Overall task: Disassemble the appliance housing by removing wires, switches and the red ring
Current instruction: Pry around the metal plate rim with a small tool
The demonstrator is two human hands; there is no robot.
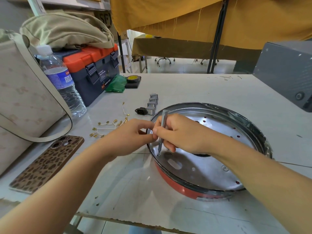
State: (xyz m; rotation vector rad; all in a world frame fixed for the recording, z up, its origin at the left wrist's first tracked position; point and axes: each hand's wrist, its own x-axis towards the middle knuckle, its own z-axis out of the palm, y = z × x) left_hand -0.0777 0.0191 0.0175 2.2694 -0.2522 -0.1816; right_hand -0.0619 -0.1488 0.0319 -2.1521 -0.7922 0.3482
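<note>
The round appliance housing (211, 166) lies on the table, a shiny metal plate inside a dark rim. Its red ring (175, 186) shows along the near outer edge. My right hand (179, 132) grips a grey screwdriver (162, 130) held upright, its tip on a screw (158, 154) at the plate's left edge. My left hand (133, 135) is beside it, with fingertips pinching the screwdriver shaft at the rim. White wires with brass terminals (109, 125) lie loose on the table left of the housing. Several grey switches (152, 103) and a black power socket (141, 111) lie behind it.
A phone in a leopard-print case (49, 162) lies near the left front edge. A water bottle (62, 81), a blue and orange toolbox (94, 73), a beige bag (22, 102), a green bag (116, 83) and a tape roll (133, 79) stand at the back left. A grey box (287, 71) sits back right.
</note>
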